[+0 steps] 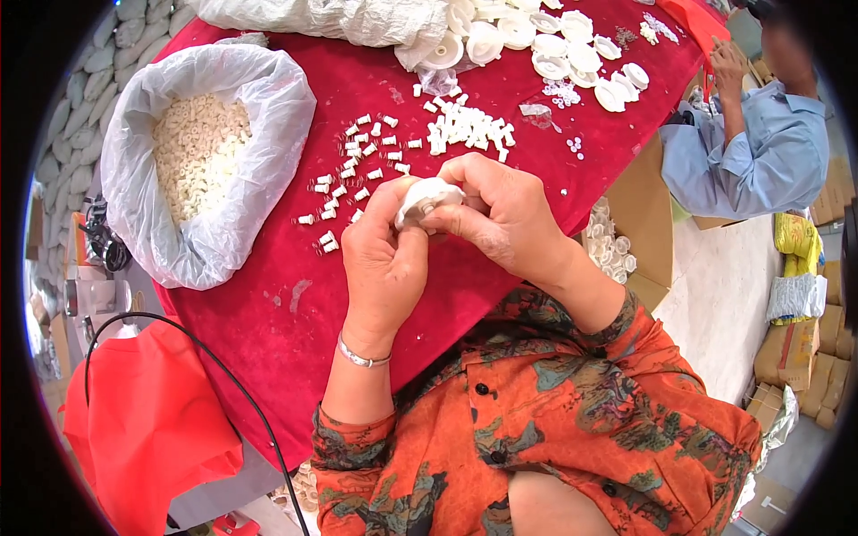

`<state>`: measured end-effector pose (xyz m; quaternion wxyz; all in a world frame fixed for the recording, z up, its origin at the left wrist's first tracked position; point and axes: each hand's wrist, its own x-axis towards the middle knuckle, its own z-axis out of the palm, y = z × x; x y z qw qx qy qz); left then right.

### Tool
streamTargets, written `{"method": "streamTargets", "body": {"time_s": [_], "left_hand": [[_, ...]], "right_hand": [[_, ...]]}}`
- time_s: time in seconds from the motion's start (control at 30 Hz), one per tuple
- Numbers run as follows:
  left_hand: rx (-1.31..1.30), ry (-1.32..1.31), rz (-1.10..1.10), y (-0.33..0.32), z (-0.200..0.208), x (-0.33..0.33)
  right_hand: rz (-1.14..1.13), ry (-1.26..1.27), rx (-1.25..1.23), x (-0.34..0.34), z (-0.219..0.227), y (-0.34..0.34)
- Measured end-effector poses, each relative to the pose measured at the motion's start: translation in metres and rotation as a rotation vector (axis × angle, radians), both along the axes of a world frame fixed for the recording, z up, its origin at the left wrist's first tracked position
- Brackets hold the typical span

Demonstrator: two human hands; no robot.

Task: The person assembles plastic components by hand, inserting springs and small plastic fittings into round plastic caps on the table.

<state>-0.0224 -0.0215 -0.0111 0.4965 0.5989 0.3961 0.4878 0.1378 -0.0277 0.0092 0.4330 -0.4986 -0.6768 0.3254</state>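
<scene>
Between my two hands, above the red cloth, is a white round plastic cap [431, 191]. My left hand [386, 250] pinches its left edge with thumb and fingers. From the other side my right hand [509, 214] grips it, the thumb pressed on the near face. The fingers cover much of the cap, so its underside is hidden. Just beyond my left hand lie several small white plungers with thin metal springs [371, 150], scattered loosely. A denser heap of similar small white plastic pieces [469, 125] sits beyond my right hand.
A plastic-lined bag [290, 98] of small cream pieces stands left. Round white caps [517, 32] and clear rings [561, 92] lie at the far side. A cardboard box [651, 214] holds white parts. A person in a blue shirt [760, 152] sits right; a black cable [223, 366] crosses left.
</scene>
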Motion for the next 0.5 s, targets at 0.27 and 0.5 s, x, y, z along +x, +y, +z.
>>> {"method": "streamTargets", "body": {"time_s": [0.27,0.5], "left_hand": [[0.084,-0.034,0.047,-0.0016,0.0006,0.0055],[0.214,0.110,0.057,-0.0018,0.0020,0.0028]], "right_hand": [[-0.046,-0.003,0.127,-0.0015,-0.0047,0.0018],[-0.004,-0.033,0.033,0.0072,0.0020,0.0015]]}}
